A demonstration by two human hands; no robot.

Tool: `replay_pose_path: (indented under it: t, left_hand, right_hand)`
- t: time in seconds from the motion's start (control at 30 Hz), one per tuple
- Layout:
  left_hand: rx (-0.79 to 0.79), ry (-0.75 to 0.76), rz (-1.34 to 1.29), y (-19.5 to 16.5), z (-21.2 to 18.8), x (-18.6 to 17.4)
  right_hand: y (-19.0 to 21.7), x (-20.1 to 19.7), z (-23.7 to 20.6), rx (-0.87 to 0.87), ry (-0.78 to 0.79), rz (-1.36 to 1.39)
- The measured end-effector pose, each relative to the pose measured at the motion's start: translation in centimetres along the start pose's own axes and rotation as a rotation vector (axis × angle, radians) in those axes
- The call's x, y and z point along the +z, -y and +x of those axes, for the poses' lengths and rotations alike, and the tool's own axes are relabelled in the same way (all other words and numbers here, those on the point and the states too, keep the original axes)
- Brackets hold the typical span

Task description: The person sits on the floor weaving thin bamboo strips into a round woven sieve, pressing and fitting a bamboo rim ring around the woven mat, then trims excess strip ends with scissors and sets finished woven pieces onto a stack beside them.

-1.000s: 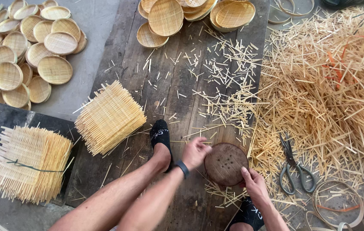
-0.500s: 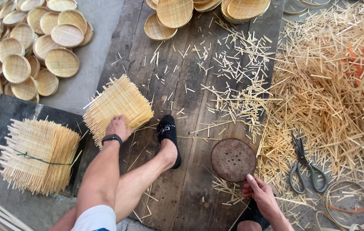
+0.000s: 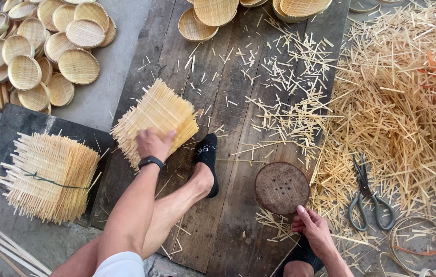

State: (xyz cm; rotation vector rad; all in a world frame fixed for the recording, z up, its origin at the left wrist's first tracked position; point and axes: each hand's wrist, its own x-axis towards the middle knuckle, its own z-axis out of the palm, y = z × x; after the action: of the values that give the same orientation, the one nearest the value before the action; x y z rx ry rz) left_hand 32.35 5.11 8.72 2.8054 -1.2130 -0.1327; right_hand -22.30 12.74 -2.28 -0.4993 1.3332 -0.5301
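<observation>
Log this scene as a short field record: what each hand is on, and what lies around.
left hand: resting on the loose stack of woven mats, fingers curled over its edge
right hand: touching the rim of the round perforated disc
foot: black slipper on the wooden planks
nearby: scissors, tied mat bundle, round woven trays, strip offcuts
</observation>
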Motion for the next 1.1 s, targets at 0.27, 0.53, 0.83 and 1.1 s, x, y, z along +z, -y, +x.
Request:
replay_pose_path:
  t: [0.27,0.53,0.83,1.1]
  left_hand:
    - [-0.546,0.133,-0.153,5.3,3.0,1.3]
    - [-0.398,-0.204,-0.207,5.4,3.2,-1.9]
    - [0.081,-0.156,-1.073,-5.1,-1.0,-6.2]
    - [0.383,0.606,-1.087,-11.3,-9.8,0.5]
  right_hand:
    - [0.4,0.2,-0.1,0.012,0.001,-0.005]
    - [0.2,0.2,-0.3,0.003,0.006,0.041]
    - [2.6,-2.0,-0.5,-0.171,-0.074,0.072]
    - [6.8,-1.9,-2.1,-0.287,0.035,0.292]
